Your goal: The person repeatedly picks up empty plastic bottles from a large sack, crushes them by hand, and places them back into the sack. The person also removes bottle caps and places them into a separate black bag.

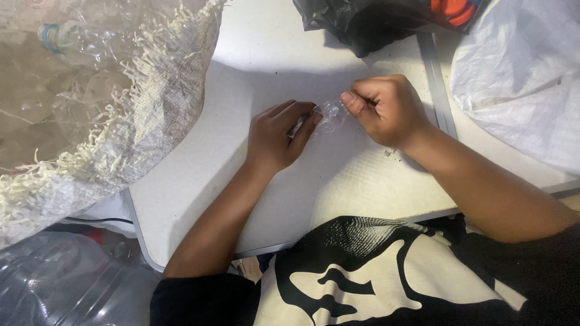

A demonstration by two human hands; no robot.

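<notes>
Hands: left hand point(279, 134), right hand point(383, 108) pinch clear plastic scrap point(329, 115) over white table point(266, 66).

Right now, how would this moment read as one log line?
left hand: pinching clear plastic scrap | right hand: pinching its other end | surface: white table

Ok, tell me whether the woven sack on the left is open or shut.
Open: the woven sack's frayed mouth gapes, showing clear plastic bottles inside.
</notes>
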